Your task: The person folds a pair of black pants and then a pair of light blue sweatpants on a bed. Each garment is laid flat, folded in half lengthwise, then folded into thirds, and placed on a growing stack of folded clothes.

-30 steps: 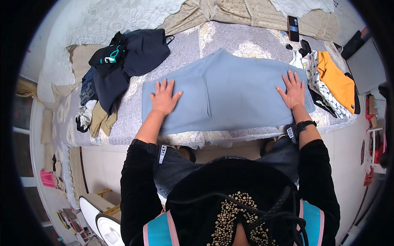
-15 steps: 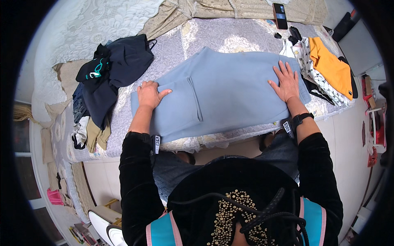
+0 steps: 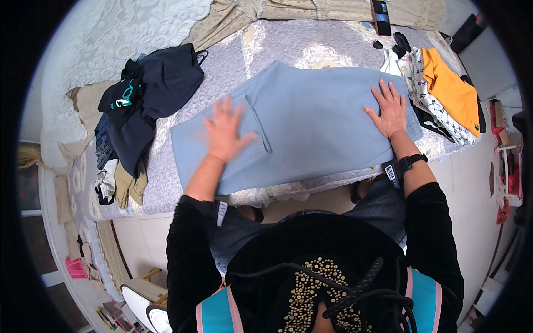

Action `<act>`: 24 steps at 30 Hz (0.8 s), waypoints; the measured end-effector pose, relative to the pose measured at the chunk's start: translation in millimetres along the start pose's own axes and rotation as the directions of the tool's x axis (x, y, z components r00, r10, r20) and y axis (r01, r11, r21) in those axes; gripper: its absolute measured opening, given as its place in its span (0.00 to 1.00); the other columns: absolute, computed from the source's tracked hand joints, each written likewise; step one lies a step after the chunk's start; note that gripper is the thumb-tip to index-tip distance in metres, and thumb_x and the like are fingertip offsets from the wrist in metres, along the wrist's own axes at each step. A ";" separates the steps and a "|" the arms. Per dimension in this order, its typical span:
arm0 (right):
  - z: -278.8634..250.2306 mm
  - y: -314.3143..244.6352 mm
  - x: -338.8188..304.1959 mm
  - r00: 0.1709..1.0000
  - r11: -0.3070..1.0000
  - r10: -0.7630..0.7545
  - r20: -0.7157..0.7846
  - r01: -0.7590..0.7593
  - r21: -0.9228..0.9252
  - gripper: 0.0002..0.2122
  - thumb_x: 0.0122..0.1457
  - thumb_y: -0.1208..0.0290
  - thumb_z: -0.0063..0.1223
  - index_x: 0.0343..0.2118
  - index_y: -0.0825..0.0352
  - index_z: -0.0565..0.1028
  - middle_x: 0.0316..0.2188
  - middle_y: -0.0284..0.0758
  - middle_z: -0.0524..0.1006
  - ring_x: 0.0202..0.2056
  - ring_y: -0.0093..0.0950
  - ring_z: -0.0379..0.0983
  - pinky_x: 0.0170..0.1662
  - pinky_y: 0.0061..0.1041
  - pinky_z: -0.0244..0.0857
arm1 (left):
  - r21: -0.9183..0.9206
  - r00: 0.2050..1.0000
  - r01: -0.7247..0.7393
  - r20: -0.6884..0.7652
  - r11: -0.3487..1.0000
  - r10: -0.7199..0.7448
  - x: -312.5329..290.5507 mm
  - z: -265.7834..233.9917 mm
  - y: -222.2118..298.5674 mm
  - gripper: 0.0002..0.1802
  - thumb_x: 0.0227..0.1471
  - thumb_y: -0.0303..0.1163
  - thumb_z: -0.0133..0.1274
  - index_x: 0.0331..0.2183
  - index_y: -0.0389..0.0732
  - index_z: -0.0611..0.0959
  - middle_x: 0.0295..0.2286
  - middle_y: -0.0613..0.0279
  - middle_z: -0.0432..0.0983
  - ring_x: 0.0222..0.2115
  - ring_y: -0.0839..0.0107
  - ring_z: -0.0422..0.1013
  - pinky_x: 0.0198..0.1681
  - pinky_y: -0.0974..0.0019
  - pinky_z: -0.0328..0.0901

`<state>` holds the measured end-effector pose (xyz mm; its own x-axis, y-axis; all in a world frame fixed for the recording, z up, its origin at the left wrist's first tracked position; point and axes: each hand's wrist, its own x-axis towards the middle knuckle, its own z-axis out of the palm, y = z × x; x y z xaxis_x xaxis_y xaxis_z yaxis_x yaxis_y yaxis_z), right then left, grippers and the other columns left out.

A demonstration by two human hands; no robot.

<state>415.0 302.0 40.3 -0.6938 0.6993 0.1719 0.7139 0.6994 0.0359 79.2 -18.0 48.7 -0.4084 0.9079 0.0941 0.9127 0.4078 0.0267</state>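
Light blue trousers (image 3: 322, 122) lie folded lengthwise across the bed in front of me, their ribbed waistband at the right end. A pocket slit shows near the left part of the cloth. Over that part is my left hand (image 3: 226, 130), fingers spread and blurred by motion; whether it touches the fabric I cannot tell. My right hand (image 3: 390, 111) lies flat near the waistband, fingers apart, holding nothing. A dark band circles my right wrist.
Dark clothes (image 3: 166, 77) are heaped at the left, with beige shorts (image 3: 132, 183) below. An orange garment (image 3: 452, 91) tops a stack at the right. A phone (image 3: 381, 18) lies at the far edge of the quilted bed (image 3: 227, 64). A white chair (image 3: 136, 305) stands lower left.
My left hand has moved right and inward from the trousers' left end, its fingers now spread. The left end of the cloth lies a little flatter. My right hand stays in place.
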 end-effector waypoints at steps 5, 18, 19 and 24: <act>-1.2 -0.6 -0.8 1.000 1.000 -0.002 -0.004 0.002 0.001 0.32 0.55 0.41 0.50 0.61 0.51 0.68 0.68 0.30 0.55 0.69 0.34 0.44 0.68 0.51 0.38 | -0.094 0.999 -0.022 0.031 0.995 0.025 -16.9 -10.4 38.9 0.51 0.45 0.62 0.59 0.65 0.56 0.59 0.67 0.42 0.38 0.68 0.43 0.34 0.59 0.23 0.39; 0.3 4.4 -1.8 1.000 0.998 -0.004 0.030 0.003 0.059 0.30 0.56 0.44 0.51 0.60 0.53 0.68 0.68 0.34 0.56 0.69 0.37 0.45 0.67 0.53 0.39 | -0.099 0.984 0.156 0.098 0.983 -0.146 0.1 4.0 46.4 0.49 0.51 0.61 0.54 0.66 0.53 0.56 0.68 0.55 0.37 0.68 0.50 0.34 0.62 0.27 0.38; -1.3 2.3 -4.3 1.000 0.998 -0.015 0.013 0.014 0.063 0.31 0.56 0.43 0.51 0.60 0.53 0.69 0.68 0.33 0.55 0.69 0.36 0.44 0.68 0.52 0.38 | -0.019 0.960 0.194 0.211 0.981 -0.186 -2.7 6.6 46.2 0.49 0.51 0.61 0.54 0.67 0.54 0.56 0.68 0.56 0.37 0.69 0.52 0.34 0.62 0.28 0.38; -32.6 20.5 -9.7 0.998 0.965 -0.035 0.051 0.021 0.261 0.28 0.52 0.48 0.59 0.54 0.58 0.74 0.62 0.36 0.66 0.66 0.37 0.54 0.66 0.48 0.47 | -0.049 0.975 0.181 0.143 0.982 -0.172 -6.0 12.5 45.3 0.49 0.50 0.60 0.54 0.67 0.55 0.55 0.68 0.58 0.37 0.69 0.52 0.33 0.62 0.28 0.38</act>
<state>439.5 304.8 71.5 -0.7226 0.6809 0.1196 0.6497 0.7279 -0.2190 122.8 -3.8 37.0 -0.5573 0.8285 -0.0550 0.8234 0.5600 0.0919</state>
